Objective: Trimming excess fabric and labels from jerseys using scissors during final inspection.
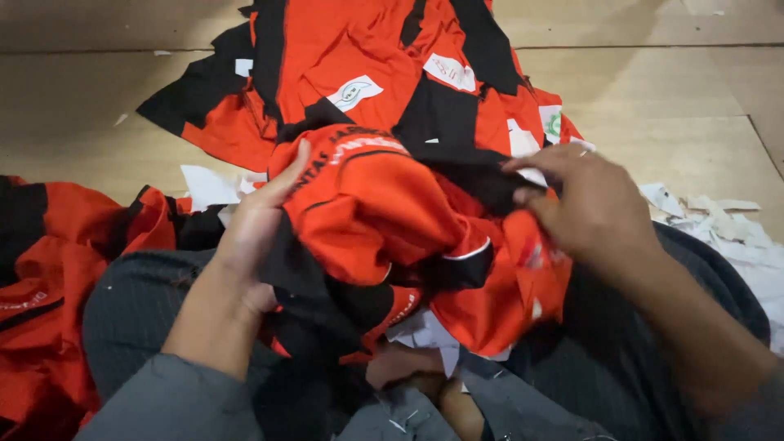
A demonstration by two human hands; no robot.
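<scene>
An orange and black garment (384, 220) with white lettering is bunched up over my lap. My left hand (253, 233) grips its left side, thumb raised along the orange fabric. My right hand (584, 204) pinches a black part of the same garment at its right side, fingers closed on the cloth. My legs in dark grey trousers (139, 302) are crossed under the garment.
A pile of similar orange and black garments (367, 65) with white labels lies ahead on the brown board floor (670, 98). More orange cloth (49, 269) sits at my left. White paper scraps (735, 229) lie at the right.
</scene>
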